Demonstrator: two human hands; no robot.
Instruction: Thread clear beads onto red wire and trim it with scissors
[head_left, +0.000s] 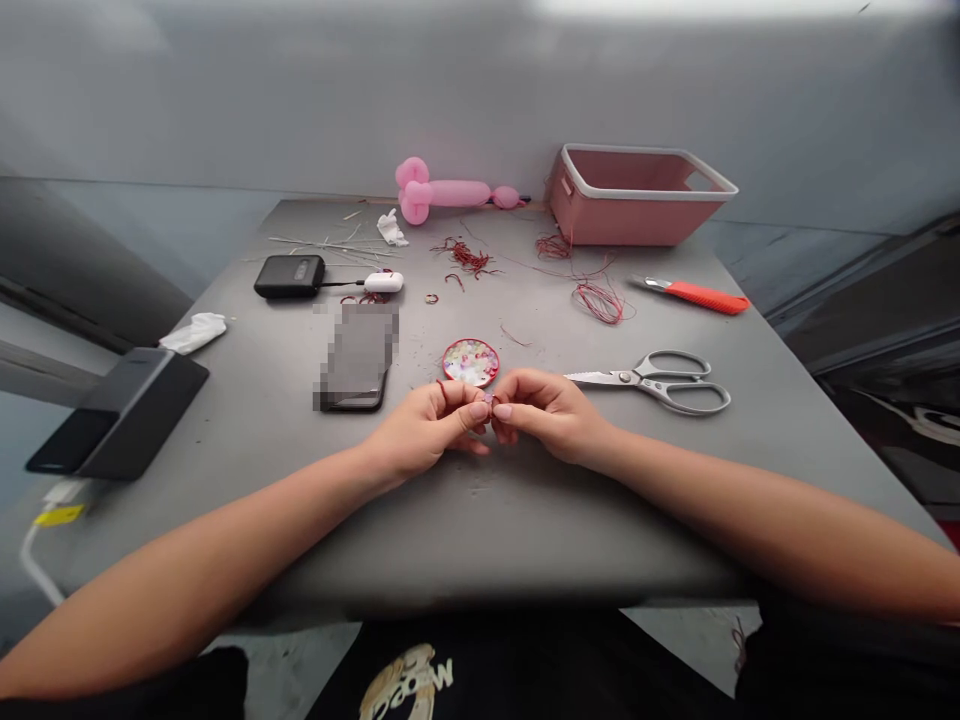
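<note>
My left hand [426, 428] and my right hand [553, 414] meet at the front middle of the table, both closed in a pinch. Between their fingertips is a small pale purple bead [488, 397], with a bit of dark red cord beside it at my right fingertips. The fingers hide most of both. A dark red band [442, 390] circles my left index finger. Just beyond the hands lies a round, red-rimmed dish [471, 362] of pale and pink beads. Scissors [652, 381] with grey handles lie right of my right hand, their blade tip close to it.
Dark red cord pieces [469, 258] and a coil of red cord [600, 301] lie farther back. An orange utility knife [705, 296], a pink basket [622, 217] and a pink balloon [459, 193] are beyond. Leftward are a phone [360, 355], a black power bank [290, 276] and a dark stand [146, 410].
</note>
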